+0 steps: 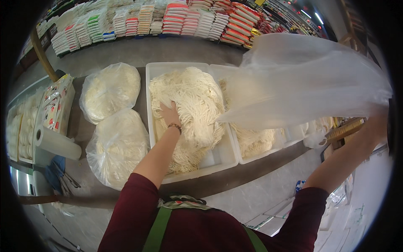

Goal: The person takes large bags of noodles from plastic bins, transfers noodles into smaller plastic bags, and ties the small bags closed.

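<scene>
My left hand (170,114) lies on a big heap of pale fresh noodles (198,104), its fingers partly sunk among the strands. The noodles fill much of a white plastic tray (225,157). Out to the far right, my right hand (377,121) is blurred and grips one end of a large clear plastic sheet or bag (302,82). That plastic billows leftward over a second white tray (256,158), which holds more noodles (256,140) and is partly hidden under it.
Two clear bags of noodles (110,89) (121,146) sit left of the tray. Beyond them are a plastic film roll (58,142), a blue cloth (56,171) with metal tools, and packaged goods (56,104). Stacked sacks (174,19) line the far side of the aisle.
</scene>
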`<state>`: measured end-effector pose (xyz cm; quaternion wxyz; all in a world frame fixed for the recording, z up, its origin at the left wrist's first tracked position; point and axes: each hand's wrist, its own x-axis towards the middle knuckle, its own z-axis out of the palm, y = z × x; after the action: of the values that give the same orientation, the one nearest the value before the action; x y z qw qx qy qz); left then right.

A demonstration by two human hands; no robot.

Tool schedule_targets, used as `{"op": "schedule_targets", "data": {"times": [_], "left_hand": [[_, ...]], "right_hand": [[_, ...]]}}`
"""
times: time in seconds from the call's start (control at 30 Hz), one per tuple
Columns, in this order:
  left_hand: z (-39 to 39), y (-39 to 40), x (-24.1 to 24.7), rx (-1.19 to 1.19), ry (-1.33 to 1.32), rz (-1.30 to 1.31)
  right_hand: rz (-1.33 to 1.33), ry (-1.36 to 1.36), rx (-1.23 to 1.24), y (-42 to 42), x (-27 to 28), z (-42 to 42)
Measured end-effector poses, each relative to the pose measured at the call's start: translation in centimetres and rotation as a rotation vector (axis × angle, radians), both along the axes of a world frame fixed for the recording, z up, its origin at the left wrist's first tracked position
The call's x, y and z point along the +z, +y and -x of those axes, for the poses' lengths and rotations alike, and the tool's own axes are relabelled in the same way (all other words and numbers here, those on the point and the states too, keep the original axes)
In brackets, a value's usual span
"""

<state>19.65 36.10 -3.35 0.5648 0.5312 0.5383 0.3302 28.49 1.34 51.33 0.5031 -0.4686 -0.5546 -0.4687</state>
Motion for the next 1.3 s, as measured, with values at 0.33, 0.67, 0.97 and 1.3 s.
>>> {"op": "schedule_targets", "data": {"times": [0.33,0.67,0.97,1.3], "left_hand": [[6.9,2.8,-4.4,-0.347,0.085,-0.322],[9.0,4.9,-3.8,-0.374,-0.035,-0.245],[9.1,4.5,2.1,-0.615,0.574,-0.62],[4.6,1.1,-3.3,-0.201,-0.024,-0.446]], "right_hand": [[-0.084,0.509,-0.154,-1.0,-7.1,0.6],[0.2,0.582,-0.277,0.0,-12.2,3.2],[-0.059,0.545,-0.258,-5.3,-10.7,4.4],[0.06,0.765,-0.095,-5.2,-17.0,5.9]]}}
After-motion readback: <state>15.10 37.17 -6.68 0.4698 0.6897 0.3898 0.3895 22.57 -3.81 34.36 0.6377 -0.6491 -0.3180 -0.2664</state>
